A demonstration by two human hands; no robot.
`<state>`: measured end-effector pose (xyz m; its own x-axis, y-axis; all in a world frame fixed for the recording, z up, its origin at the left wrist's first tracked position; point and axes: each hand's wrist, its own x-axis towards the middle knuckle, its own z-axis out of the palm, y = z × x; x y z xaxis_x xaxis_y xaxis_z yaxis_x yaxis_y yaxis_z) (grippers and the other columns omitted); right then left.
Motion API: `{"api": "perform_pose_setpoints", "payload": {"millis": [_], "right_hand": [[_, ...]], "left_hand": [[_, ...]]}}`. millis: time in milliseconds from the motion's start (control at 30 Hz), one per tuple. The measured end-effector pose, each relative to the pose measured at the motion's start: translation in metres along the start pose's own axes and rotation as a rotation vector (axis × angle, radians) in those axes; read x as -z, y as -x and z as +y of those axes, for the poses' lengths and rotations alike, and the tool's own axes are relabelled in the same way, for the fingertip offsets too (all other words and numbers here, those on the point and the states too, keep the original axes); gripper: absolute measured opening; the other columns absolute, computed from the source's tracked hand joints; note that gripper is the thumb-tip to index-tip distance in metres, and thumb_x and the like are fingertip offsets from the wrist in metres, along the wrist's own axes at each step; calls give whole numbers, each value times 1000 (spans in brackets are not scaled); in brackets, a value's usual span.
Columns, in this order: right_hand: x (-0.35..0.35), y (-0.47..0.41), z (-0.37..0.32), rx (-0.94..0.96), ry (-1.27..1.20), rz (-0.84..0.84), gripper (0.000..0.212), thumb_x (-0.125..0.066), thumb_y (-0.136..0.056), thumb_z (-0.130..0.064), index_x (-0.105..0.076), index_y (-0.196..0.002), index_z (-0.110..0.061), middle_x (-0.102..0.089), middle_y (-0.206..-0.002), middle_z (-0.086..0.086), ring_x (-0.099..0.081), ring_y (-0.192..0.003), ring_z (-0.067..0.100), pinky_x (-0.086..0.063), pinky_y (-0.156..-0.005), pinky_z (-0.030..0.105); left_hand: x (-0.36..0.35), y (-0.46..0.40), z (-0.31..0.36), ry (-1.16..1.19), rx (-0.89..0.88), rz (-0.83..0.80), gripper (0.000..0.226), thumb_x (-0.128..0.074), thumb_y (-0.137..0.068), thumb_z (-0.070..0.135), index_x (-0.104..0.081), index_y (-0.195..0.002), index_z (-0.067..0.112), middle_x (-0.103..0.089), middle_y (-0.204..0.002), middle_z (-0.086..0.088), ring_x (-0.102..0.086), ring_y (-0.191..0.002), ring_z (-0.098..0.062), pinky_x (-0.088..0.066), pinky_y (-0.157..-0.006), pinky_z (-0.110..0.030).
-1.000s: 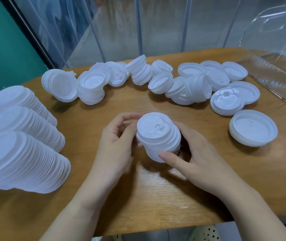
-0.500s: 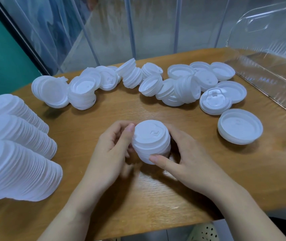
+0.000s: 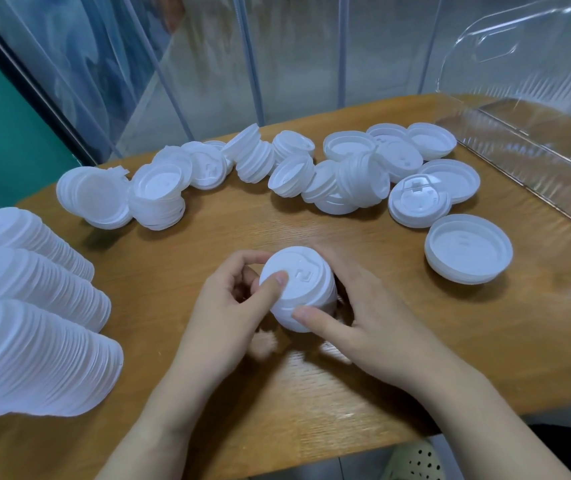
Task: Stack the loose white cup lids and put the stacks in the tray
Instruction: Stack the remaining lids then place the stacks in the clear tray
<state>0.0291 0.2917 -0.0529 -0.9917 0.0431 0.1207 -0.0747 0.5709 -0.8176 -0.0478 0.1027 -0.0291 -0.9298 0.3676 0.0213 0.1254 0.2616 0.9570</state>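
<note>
Both hands clasp one short stack of white lids on the wooden table, left hand thumbing its top, right hand cupping its side.

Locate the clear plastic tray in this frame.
In the head view, the clear tray sits at the table's far right corner, just beyond the scattered loose lids; no lids show inside it.

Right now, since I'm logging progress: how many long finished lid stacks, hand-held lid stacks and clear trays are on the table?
Long white plastic lid stacks lying at the left: 3 plainly in view
Short white lid stack gripped by the left hand and right hand: 1
Clear plastic tray: 1
Total: 5
</note>
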Motion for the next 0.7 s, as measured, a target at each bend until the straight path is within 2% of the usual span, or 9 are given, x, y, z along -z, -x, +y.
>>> {"api": "perform_pose_setpoints", "payload": {"millis": [67, 133, 200, 267, 367, 400, 467, 567, 700], "right_hand": [[2, 1, -1, -2, -29, -5, 70, -61, -86, -67, -36, -148, -51, -54, -137, -27, -48, -131, -1, -44, -108, 35], [3, 1, 0, -5, -22, -3, 70, -63, -86, -67, -36, -148, -51, -54, -137, -28, -48, -131, -1, -43, -109, 34], [4, 0, 0, -2, 22, -9, 78, -63, -84, -72, -34, -152, -48, -52, -142, -27, -46, -135, 0, -42, -111, 34], [9, 3, -3, 27, 62, 0, 81, -64, -81, -75, -38, -151, -44, -51, -144, -25, -45, -136, -1, -39, -114, 30], [36, 11, -13, 101, 191, 208, 74, -65, -82, -69, -53, -144, -29, -56, -138, -16, -48, -130, -1, -34, -111, 16], [48, 14, -12, 121, 260, 316, 71, -66, -83, -64, -57, -140, -24, -58, -134, -10, -50, -127, 5, -35, -110, 19], [73, 20, -2, 42, 407, 468, 70, -69, -82, -60, -60, -137, -18, -59, -133, 1, -50, -127, 19, -38, -108, 34], [94, 26, 17, -289, 506, 447, 88, -75, -73, -60, -51, -146, -17, -50, -145, 7, -42, -137, 30, -34, -114, 48], [96, 27, 30, -418, 411, 420, 85, -84, -77, -50, -47, -148, -21, -51, -145, 5, -45, -138, 27, -36, -111, 43]], "left_hand": [[-3, -1, -1, -31, -2, 0, 9, -74, -93, 35, -71, -99, 42, -54, -75, -13, -52, -66, -14, -46, -62, -28], [-6, -1, 0, -62, -4, 9, 10, -73, -92, 45, -72, -101, 41, -55, -78, -8, -53, -68, -13, -47, -67, -30], [-5, -1, -1, -155, -57, 36, 31, -66, -87, 64, -71, -107, 41, -61, -91, -4, -58, -77, -9, -47, -73, -20], [-3, 2, 1, -216, -125, 12, 51, -51, -84, 69, -66, -121, 37, -60, -113, 4, -60, -98, -4, -43, -83, -8], [-1, 7, 1, -150, -77, -123, 75, -61, -73, 71, -51, -141, 40, -57, -136, 19, -56, -120, 3, -43, -97, -13], [-1, 9, 0, -169, -63, -145, 86, -67, -68, 72, -46, -146, 42, -55, -140, 23, -54, -124, 6, -42, -101, -15], [-6, 12, 1, -202, -61, -143, 96, -77, -62, 71, -44, -148, 44, -54, -140, 30, -49, -128, 11, -37, -103, -13], [-15, 15, 6, -146, -71, -108, 82, -92, -67, 55, -53, -139, 41, -61, -127, 31, -54, -120, 13, -40, -91, -3], [-23, 15, 6, -120, -74, -89, 67, -94, -70, 40, -58, -126, 45, -63, -122, 31, -57, -116, 10, -42, -87, -5]]}}
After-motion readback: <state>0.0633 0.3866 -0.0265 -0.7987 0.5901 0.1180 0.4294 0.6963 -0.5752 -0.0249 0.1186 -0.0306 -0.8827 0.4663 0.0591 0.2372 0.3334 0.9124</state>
